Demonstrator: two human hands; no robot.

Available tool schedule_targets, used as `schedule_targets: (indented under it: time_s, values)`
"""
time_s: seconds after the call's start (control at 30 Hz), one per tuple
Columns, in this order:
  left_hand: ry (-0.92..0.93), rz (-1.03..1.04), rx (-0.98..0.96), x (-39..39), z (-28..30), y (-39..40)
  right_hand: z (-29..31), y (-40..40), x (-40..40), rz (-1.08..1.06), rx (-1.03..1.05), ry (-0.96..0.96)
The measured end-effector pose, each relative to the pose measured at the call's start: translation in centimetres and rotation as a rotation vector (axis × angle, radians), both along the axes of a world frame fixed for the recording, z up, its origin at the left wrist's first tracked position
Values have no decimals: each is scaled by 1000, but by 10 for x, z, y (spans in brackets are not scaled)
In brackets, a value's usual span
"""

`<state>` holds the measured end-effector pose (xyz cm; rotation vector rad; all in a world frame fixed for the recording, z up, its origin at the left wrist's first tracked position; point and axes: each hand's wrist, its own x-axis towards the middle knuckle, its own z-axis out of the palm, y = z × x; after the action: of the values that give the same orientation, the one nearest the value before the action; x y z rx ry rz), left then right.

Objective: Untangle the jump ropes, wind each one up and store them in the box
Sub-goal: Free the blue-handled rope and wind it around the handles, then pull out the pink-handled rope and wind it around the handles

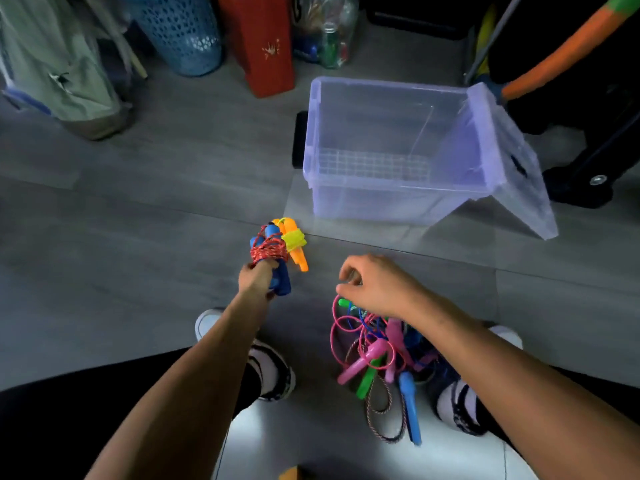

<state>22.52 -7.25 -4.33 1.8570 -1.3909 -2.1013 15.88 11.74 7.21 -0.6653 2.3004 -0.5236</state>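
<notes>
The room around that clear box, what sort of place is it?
Probably a storage corner or utility room in a home, though I can't be sure. On the grey floor behind the clear box stand a blue laundry-style basket, a red paper bag and a bag of plastic bottles, crowded together.

Grey plank floor (pixel 156 209). Clear plastic box (pixel 391 150) upper right of centre, lid (pixel 512 168) leaning off its right side. Tangled rope pile (pixel 377 358) lower right, btwn two shoes. Blue mesh basket (pixel 183 32), red bag (pixel 263 43), green fabric bag (pixel 59 64) along top edge.
</notes>
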Motion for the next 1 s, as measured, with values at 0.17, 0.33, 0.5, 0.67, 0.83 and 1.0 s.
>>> schedule_targets:
  time_s: [0.17, 0.33, 0.5, 0.67, 0.83, 1.0]
  values:
    - [-10, 84, 38, -17, -38, -20, -36, -26, -11, -68, 10, -39]
    - [-31, 66, -90, -34, -71, -27, -55, -26, -16, -157, 0, -75]
    - [-307, -109, -214, -19, -72, -17, -64, 3, -10, -216, 25, -90]
    - [-82, -517, -334, 0, -42, 17, -62, 62, 15, -308, -10, -85]
    - [30, -879, -440, 9, -46, 72, -64, 137, 46, -411, -23, -78]
    - [-5, -1153, -470, 34, -53, 130, -73, 183, 70, -498, -31, -93]
